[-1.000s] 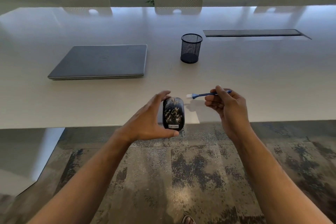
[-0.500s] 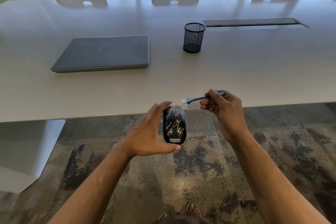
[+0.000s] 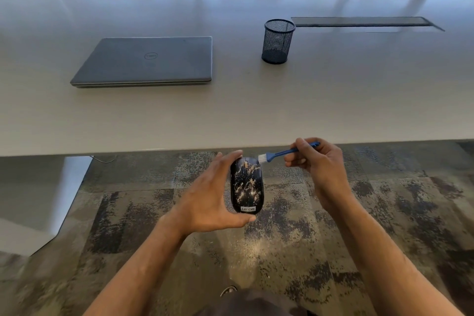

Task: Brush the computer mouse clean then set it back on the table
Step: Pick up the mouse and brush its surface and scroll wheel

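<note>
A person's two bare hands work in the air just in front of the near edge of a pale table [image 3: 256, 110], above a mottled floor. The left hand [image 3: 213, 195] holds a dark computer mouse [image 3: 246, 185], speckled with pale flecks, by its two ends: the fingertips curl over the far end and the thumb presses the near end, beside a small brand label. The fingers are spread wide, about as long as the mouse, and the palm lies to its left, leaving the top face bare.

The mouse looks light, rigid and smooth-shelled, so it would likely slip if pinched loosely; an end-to-end hold like this one seems secure and leaves the back free for brushing. Its long axis runs from thumb to fingertips, away from the person toward the table. The scroll wheel end points away, under the fingertips, and the labelled tail points back at the thumb.

The right hand [image 3: 318, 161] has its fingers curled around the handle of a small blue brush [image 3: 284, 152], gripping it near the tail. The white bristles point left and sit at the mouse's far right corner, just beside the left fingertips; whether they touch cannot be told.

Beyond the fingers, on the table, lie a closed grey laptop [image 3: 146, 61] and an upright black mesh pen cup [image 3: 278, 41], well apart from each other.
</note>
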### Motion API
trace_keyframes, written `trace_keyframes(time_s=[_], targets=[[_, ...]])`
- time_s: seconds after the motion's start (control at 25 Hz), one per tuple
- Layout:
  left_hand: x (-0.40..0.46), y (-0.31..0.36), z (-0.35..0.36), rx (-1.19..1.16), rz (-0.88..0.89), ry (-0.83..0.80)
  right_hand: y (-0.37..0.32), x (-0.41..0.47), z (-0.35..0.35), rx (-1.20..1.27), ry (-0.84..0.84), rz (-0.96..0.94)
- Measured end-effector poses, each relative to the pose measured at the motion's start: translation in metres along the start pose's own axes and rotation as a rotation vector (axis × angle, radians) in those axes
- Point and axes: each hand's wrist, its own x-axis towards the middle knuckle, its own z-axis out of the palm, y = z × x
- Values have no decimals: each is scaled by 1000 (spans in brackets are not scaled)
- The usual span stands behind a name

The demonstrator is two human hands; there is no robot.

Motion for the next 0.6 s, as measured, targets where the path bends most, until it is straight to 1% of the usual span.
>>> trace_keyframes(time_s=[0.08,0.24,0.44,0.6], targets=[[0,4,4,8,-25,-28,-2,2,-3,13,-4,-13],[1,9,10,-1,-44,-44,-2,4,0,-42,-98,-12],[1,11,13,20,-40,-40,-3,6,-18,-76,-29,-11],[1,14,14,-4,-24,-36,-5,6,-12,-23,-94,-8]])
